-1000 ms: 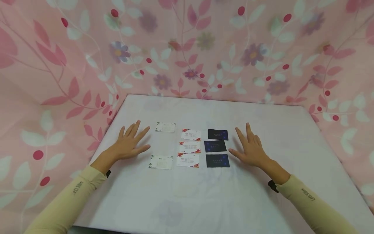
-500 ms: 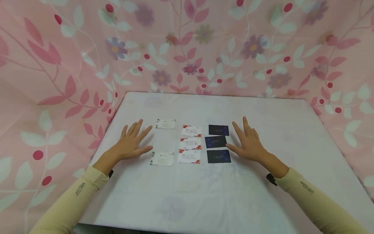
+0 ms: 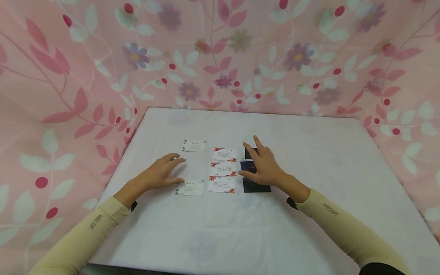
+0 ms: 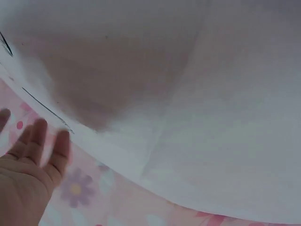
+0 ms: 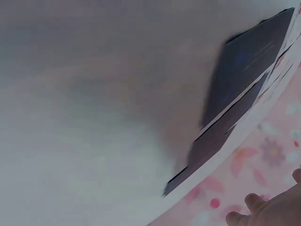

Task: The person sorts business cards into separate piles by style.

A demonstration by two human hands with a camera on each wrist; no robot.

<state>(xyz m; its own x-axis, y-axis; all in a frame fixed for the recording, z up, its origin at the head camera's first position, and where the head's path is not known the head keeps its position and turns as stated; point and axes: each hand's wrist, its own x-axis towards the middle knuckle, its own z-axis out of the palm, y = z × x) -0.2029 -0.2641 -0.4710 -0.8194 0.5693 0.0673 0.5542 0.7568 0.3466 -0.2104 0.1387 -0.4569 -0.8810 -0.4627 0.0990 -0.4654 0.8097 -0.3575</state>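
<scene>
Eight-or-fewer wording aside, several business cards lie flat in three columns on the white-covered table. At the left are two white cards with green leaf corners, a far one (image 3: 194, 146) and a near one (image 3: 190, 188). Three white cards with red flowers (image 3: 221, 185) form the middle column. Three dark blue cards (image 3: 257, 186) make up the right one. My right hand (image 3: 265, 166), fingers spread, hovers over the dark cards and partly hides them; its fingertips reach toward the middle column. My left hand (image 3: 159, 172) holds nothing, its thumb tip at the near leaf card's upper edge.
A white cloth covers the table (image 3: 206, 236). Pink floral fabric (image 3: 220, 57) hangs behind it and along both sides. The table's near edge (image 3: 130, 268) shows at the bottom left.
My right hand has moved left from beside the dark cards to over them. My left hand has shifted slightly right, toward the leaf cards, its fingers a little more bent. The cards lie as before.
</scene>
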